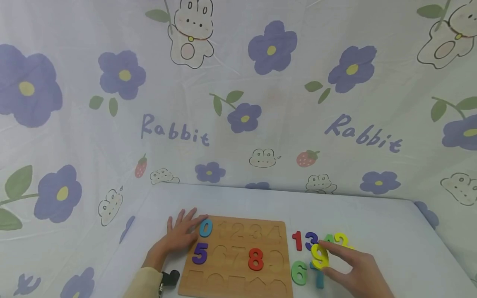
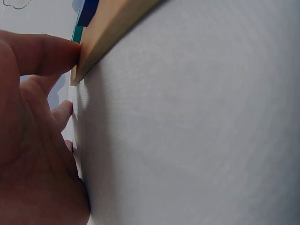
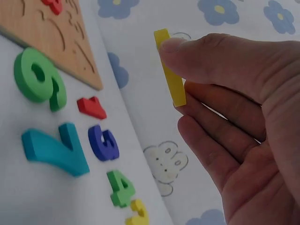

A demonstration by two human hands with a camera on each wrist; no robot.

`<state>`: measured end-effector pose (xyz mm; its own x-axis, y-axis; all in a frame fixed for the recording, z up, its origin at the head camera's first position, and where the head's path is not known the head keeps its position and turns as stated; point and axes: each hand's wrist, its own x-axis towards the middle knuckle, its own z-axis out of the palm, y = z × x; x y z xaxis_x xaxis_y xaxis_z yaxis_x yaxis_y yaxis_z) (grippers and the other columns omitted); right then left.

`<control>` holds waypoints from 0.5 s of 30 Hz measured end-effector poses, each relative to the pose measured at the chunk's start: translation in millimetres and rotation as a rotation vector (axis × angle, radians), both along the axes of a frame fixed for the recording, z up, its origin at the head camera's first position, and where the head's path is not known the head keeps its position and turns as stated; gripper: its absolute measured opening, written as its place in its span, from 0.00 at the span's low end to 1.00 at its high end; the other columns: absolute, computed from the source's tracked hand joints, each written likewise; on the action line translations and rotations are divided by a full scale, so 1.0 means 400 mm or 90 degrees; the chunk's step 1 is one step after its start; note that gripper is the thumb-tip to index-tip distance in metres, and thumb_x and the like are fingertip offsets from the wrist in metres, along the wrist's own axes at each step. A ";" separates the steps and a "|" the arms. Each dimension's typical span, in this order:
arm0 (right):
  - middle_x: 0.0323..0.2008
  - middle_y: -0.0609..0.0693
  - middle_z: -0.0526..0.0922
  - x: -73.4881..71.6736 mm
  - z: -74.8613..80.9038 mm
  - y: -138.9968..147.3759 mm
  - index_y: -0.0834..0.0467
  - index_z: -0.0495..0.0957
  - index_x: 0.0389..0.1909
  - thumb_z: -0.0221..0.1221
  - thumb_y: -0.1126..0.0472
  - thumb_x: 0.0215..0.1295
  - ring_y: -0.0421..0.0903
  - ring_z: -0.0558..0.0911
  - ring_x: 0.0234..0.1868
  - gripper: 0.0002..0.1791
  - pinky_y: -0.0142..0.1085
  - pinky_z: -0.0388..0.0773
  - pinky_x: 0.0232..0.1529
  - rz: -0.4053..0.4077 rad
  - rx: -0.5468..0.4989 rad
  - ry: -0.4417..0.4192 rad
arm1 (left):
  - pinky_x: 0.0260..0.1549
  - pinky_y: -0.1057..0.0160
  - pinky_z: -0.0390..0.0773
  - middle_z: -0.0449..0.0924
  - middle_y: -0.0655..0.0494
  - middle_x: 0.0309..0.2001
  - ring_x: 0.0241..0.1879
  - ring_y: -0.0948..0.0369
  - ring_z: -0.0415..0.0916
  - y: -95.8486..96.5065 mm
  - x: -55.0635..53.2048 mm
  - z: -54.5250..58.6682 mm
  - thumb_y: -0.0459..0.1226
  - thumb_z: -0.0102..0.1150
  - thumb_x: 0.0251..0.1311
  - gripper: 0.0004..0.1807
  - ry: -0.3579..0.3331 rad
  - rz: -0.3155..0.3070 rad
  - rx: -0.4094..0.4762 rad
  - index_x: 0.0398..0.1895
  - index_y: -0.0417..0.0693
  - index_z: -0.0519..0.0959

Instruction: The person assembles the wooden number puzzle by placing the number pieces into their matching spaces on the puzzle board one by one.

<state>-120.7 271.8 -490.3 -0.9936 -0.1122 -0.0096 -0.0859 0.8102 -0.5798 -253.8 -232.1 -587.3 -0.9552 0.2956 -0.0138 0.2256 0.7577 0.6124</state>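
Note:
A wooden number board (image 1: 223, 271) lies on the white table with shallow number and shape recesses. In it sit a blue 0 (image 1: 205, 228), a purple 5 (image 1: 200, 253) and a red 8 (image 1: 256, 259). My left hand (image 1: 179, 236) rests at the board's left side, fingers extended; in the left wrist view, its thumb (image 2: 51, 54) touches the wooden edge (image 2: 105, 40). Right of the board, my right hand (image 1: 355, 267) pinches a yellow 9 (image 1: 319, 257) between thumb and fingers, seen edge-on in the right wrist view, raised above the other numbers.
Loose numbers lie right of the board: a red 1 (image 1: 297, 241), a purple 3 (image 1: 311, 241), a green 6 (image 1: 299, 272), a blue 7 (image 3: 58, 152), a green 4 (image 3: 120, 188) and a yellow 2 (image 1: 341, 239). A patterned curtain (image 1: 238, 82) hangs behind the table.

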 end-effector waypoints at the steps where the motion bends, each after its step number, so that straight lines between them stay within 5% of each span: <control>1: 0.64 0.53 0.89 -0.001 0.000 -0.008 0.52 0.83 0.71 0.80 0.54 0.61 0.61 0.86 0.66 0.36 0.60 0.85 0.64 0.001 -0.006 0.002 | 0.76 0.20 0.18 0.51 0.39 0.89 0.87 0.29 0.30 0.001 0.001 0.001 0.40 0.56 0.65 0.37 -0.001 0.001 0.001 0.81 0.66 0.74; 15: 0.63 0.41 0.90 -0.030 0.010 -0.102 0.44 0.85 0.67 0.81 0.56 0.59 0.50 0.89 0.63 0.33 0.54 0.86 0.65 0.058 -0.067 0.043 | 0.76 0.20 0.19 0.51 0.41 0.89 0.88 0.29 0.31 0.003 -0.005 -0.010 0.39 0.56 0.66 0.37 0.005 0.011 -0.013 0.81 0.65 0.73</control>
